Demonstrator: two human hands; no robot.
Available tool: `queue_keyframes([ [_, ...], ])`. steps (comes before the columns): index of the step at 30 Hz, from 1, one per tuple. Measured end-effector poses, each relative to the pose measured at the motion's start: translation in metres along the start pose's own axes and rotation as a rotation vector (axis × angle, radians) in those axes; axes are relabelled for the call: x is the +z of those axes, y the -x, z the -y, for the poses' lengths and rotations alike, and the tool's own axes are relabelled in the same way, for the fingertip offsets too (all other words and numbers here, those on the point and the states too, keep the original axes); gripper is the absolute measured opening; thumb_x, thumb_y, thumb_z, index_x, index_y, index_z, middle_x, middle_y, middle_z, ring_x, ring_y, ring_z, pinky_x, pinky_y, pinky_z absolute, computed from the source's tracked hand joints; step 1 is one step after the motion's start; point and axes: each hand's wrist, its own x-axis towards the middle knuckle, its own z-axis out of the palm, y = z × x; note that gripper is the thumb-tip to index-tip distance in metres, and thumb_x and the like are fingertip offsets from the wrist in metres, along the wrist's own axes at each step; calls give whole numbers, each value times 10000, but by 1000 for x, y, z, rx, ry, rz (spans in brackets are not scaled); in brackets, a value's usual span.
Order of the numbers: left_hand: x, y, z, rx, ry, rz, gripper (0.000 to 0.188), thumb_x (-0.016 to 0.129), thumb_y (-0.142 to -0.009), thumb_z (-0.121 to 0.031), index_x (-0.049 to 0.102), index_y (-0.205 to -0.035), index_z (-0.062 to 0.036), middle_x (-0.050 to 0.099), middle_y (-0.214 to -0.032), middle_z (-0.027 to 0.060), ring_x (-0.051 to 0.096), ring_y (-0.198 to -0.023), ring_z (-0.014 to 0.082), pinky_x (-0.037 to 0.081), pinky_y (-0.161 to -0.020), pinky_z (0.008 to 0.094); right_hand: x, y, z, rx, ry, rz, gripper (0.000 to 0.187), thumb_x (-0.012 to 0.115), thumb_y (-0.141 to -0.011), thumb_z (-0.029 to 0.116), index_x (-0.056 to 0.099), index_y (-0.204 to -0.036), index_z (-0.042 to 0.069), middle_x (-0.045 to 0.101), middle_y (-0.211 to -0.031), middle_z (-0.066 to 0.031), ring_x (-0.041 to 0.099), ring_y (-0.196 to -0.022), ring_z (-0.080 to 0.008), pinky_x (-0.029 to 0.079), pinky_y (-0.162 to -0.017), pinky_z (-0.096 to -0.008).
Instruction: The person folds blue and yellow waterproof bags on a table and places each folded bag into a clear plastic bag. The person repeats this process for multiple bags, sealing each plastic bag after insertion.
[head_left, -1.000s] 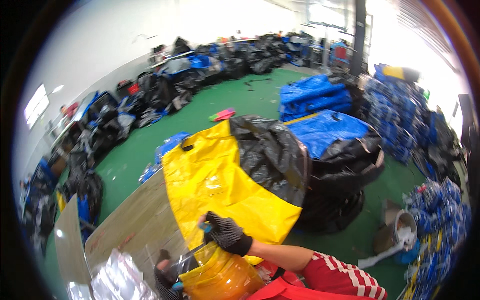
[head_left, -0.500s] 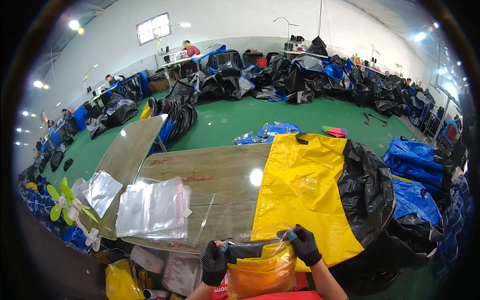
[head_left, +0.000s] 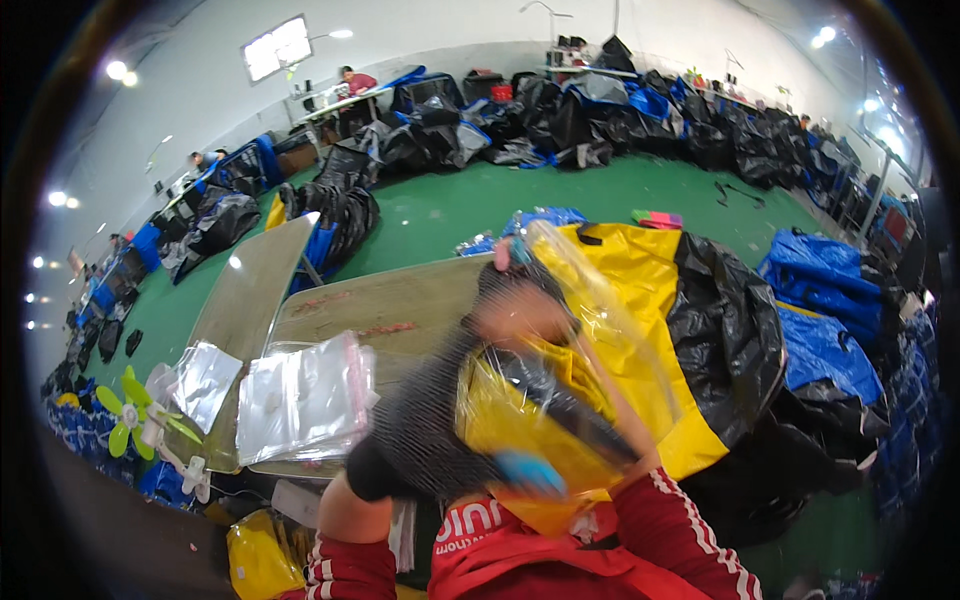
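Observation:
A clear plastic bag [head_left: 525, 420] with folded yellow and black sheeting inside is in front of my chest, tilted and smeared by motion. My left hand [head_left: 440, 415], in a black dotted glove with a blue fingertip, lies across the bag's left side; blur hides its finger pose. Beyond it, my right hand [head_left: 522, 292] is raised higher, its fingers closed at the bag's clear upper edge, which trails off to the right. Behind my hands, a large yellow and black tarpaulin piece [head_left: 640, 300] covers the table's right part.
Flat clear bags [head_left: 300, 395] are stacked on the wooden-topped table [head_left: 400, 295], left of my hands. A green-bladed fan [head_left: 130, 415] stands at the left edge. Blue bundles [head_left: 825, 340] lie at right. Black sheeting heaps [head_left: 540, 120] and people at sewing machines line the far wall.
My right hand has risen away from me and leftward with the bag's edge. My left hand has swung up across the bag, which is now tilted. The view has shifted slightly.

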Motion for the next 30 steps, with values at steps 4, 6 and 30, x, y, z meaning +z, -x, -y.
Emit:
queue_keyframes([
  [4, 14, 26, 55, -582, 403, -288, 1076, 808, -737, -427, 179, -1520, -40, 369, -1470, 156, 384, -1347, 250, 308, -1108, 367, -2, 20, -41, 29, 279, -286, 409, 624, -916, 410, 559, -1122, 63, 637, -1036, -74, 598, -954, -110, 527, -785, -288],
  [6, 39, 69, 82, -817, 758, -292, 949, 747, -789, -373, 228, -1514, -46, 455, -1415, 122, 460, -1279, 217, 362, -1067, 347, 3, 45, -73, 77, 464, -548, 442, 634, -909, 404, 559, -1170, 55, 641, -1063, -88, 605, -975, -128, 533, -798, -298],
  [30, 126, 204, 161, -1391, 691, -781, 169, 620, -916, -180, 653, -994, -34, 644, -896, 26, 585, -823, 142, 460, -779, 278, 87, 172, -127, 150, 787, -1421, 191, 667, -911, 154, 599, -849, -13, 633, -733, -21, 615, -673, -96, 494, -636, -258],
])
